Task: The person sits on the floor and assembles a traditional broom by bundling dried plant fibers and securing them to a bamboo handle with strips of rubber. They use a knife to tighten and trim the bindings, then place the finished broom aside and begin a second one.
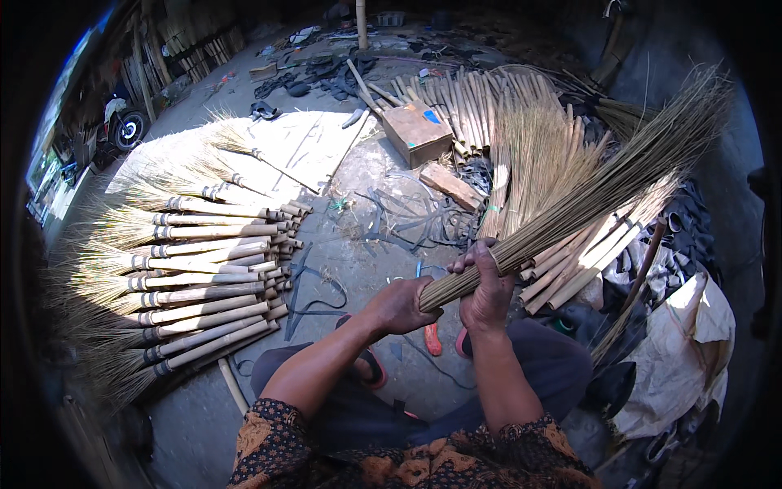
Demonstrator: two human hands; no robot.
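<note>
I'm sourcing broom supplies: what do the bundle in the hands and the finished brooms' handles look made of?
The bundle looks like dry plant ribs or stiff grass: thin, straight, tan, matte strands. The stacked brooms seem to have bamboo or cane handles: pale, smooth, round sticks with dark bands wrapped at the neck, material unclear.

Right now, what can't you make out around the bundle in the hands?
Head view only:
- Butt end of the stick bundle: covered by the left hand and right hand.
- Any binding on it: hidden under the fingers.
- Orange-handled tool: partly behind the hands.
- Far corner: too dark.
</note>
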